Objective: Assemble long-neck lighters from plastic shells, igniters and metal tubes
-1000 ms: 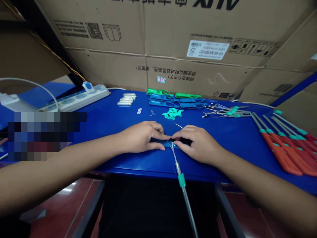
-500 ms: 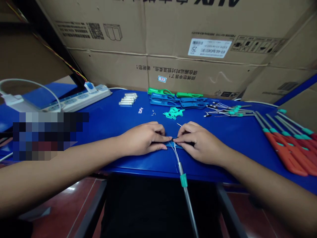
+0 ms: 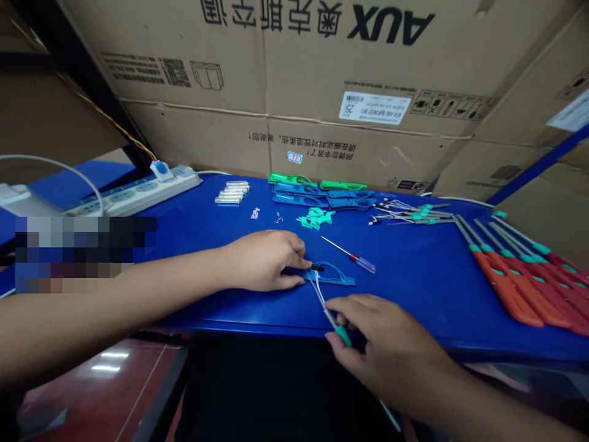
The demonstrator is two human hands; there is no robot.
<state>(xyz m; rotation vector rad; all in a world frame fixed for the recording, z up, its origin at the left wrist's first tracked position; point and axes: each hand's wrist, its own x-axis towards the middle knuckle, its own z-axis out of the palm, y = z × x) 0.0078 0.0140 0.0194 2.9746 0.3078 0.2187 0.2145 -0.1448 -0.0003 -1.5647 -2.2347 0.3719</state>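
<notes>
Fingers [image 3: 354, 302] of your right hand [image 3: 386, 347] wrap closed around a teal collar [image 3: 343, 335] on a thin metal tube [image 3: 330, 318], gripping it at the table's front edge. From that collar, thin wires [image 3: 317, 292] run away from you, slanting left, into a blue plastic clip [image 3: 334, 280] lying flat on the blue workbench [image 3: 414, 307]. Your left hand [image 3: 262, 261] rests just left of the clip, its fingertips [image 3: 301, 261] bunched together at the clip's left end beside a small black part [image 3: 317, 266]; they touch there, but whether they are gripping is hard to tell from this view. The clip lies nearer your left hand, its long axis running roughly left to right, while the tube slants down and right toward your right hand. A small screwdriver [image 3: 363, 263] with a red and clear handle lies just beyond the clip, apart from both hands
</notes>
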